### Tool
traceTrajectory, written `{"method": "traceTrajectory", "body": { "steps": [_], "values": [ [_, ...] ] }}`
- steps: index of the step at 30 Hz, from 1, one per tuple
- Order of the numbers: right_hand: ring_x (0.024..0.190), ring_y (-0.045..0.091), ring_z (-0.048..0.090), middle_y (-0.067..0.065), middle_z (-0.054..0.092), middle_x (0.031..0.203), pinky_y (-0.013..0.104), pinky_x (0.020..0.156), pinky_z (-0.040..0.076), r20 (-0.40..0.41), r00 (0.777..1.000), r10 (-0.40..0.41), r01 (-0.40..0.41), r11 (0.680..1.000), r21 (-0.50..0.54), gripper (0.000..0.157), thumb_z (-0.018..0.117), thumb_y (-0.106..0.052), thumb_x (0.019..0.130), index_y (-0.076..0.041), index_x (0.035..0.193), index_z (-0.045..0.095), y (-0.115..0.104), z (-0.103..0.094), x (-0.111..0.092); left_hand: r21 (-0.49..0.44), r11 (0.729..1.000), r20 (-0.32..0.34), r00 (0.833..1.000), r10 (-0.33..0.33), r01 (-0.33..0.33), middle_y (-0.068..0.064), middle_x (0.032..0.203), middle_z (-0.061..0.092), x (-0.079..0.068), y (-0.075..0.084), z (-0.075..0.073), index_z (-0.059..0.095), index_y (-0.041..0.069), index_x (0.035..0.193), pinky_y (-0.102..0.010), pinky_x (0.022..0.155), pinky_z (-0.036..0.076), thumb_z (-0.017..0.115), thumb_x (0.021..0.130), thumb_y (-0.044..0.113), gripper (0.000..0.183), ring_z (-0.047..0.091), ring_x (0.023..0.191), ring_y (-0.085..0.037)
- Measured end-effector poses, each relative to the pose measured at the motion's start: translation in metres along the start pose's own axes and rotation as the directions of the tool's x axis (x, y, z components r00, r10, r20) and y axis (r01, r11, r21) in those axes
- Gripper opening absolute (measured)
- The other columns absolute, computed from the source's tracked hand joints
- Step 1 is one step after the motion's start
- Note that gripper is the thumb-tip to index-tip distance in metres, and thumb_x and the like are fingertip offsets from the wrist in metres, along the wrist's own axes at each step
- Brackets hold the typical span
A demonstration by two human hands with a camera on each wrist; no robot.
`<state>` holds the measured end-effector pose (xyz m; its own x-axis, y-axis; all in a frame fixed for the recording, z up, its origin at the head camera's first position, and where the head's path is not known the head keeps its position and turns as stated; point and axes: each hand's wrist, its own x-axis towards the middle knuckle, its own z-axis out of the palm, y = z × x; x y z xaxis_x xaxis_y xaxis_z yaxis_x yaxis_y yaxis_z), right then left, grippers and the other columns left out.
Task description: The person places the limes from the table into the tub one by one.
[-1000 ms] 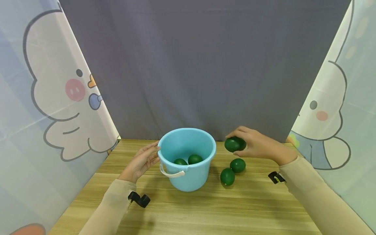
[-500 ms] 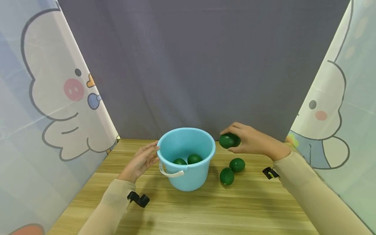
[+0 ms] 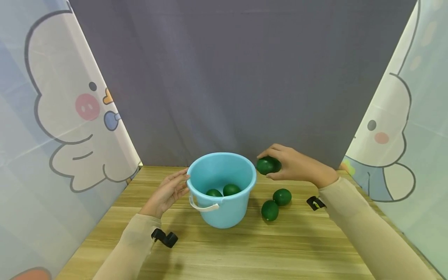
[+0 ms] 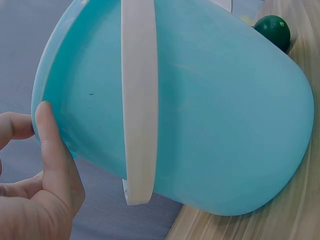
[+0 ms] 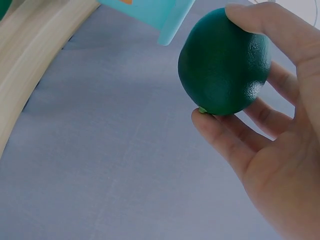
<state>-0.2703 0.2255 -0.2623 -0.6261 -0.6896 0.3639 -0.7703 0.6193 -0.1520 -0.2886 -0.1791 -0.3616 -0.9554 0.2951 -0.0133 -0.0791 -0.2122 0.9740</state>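
Note:
A light-blue bucket point(image 3: 224, 212) with a white handle point(image 3: 206, 208) stands on the wooden table. My left hand point(image 3: 169, 194) pinches its left rim; the left wrist view shows the thumb point(image 4: 50, 130) against the rim's outside. Two green limes, one at the left point(image 3: 214, 193) and one at the right point(image 3: 231, 189), lie inside. Just right of the bucket's rim, my right hand point(image 3: 294, 165) holds another lime point(image 3: 267, 165) above the table, thumb and fingers round it. In the right wrist view this lime point(image 5: 225, 65) shows a small stem nub beside a fingertip.
Two more limes, a nearer one point(image 3: 270, 210) and a farther one point(image 3: 282, 197), lie touching or nearly so on the table point(image 3: 224, 256), right of the bucket. A grey curtain point(image 3: 238, 77) hangs behind the table, with cartoon-printed cloths point(image 3: 70, 155) on both sides.
My right hand has carried its lime left and slightly up, closer to the bucket's rim. The left hand, bucket and limes on the table stay in place.

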Motion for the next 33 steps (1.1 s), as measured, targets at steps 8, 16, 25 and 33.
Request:
{"method": "traceTrajectory", "body": {
  "steps": [8,16,25,33],
  "values": [
    [0.098,0.018,0.059,0.006,0.059,0.119,0.033,0.078,0.057,0.016,1.0,0.0,0.0,1.0,0.018,0.049,0.084,-0.017,0.084,-0.01,0.128,0.064,-0.001,0.001,0.009,0.001,1.0,-0.008,1.0,-0.005,0.005,-0.013,0.139,0.051,0.002,0.001,0.0,0.036,0.0,0.153,-0.015,0.076,0.057,0.055,0.103,0.011,0.055,0.067,0.094,-0.009],
    [0.1,0.02,0.058,0.007,0.059,0.119,0.034,0.08,0.057,0.037,0.999,0.024,-0.026,0.998,0.051,0.048,0.083,-0.017,0.084,-0.011,0.128,0.065,-0.006,0.0,0.018,-0.005,1.0,-0.013,1.0,-0.013,0.013,-0.013,0.136,0.053,0.001,0.002,0.001,0.035,-0.001,0.154,-0.016,0.076,0.058,0.056,0.103,0.011,0.056,0.067,0.092,-0.009],
    [0.101,0.019,0.057,0.006,0.059,0.118,0.032,0.08,0.057,0.053,0.998,0.021,-0.025,0.996,0.084,0.048,0.082,-0.017,0.084,-0.011,0.128,0.065,-0.01,0.001,0.027,-0.016,1.0,-0.013,1.0,-0.016,0.015,-0.012,0.129,0.057,0.0,0.002,0.003,0.035,-0.001,0.153,-0.016,0.076,0.058,0.055,0.103,0.011,0.056,0.067,0.084,-0.006],
    [0.099,0.018,0.057,0.004,0.059,0.116,0.032,0.08,0.056,0.075,0.997,0.018,-0.025,0.994,0.102,0.048,0.082,-0.02,0.086,-0.012,0.129,0.063,-0.011,0.002,0.034,-0.017,1.0,-0.007,1.0,-0.012,0.012,-0.011,0.127,0.059,0.0,0.002,0.003,0.034,-0.002,0.153,-0.018,0.078,0.058,0.055,0.103,0.01,0.056,0.067,0.083,-0.005]
  ]
}}
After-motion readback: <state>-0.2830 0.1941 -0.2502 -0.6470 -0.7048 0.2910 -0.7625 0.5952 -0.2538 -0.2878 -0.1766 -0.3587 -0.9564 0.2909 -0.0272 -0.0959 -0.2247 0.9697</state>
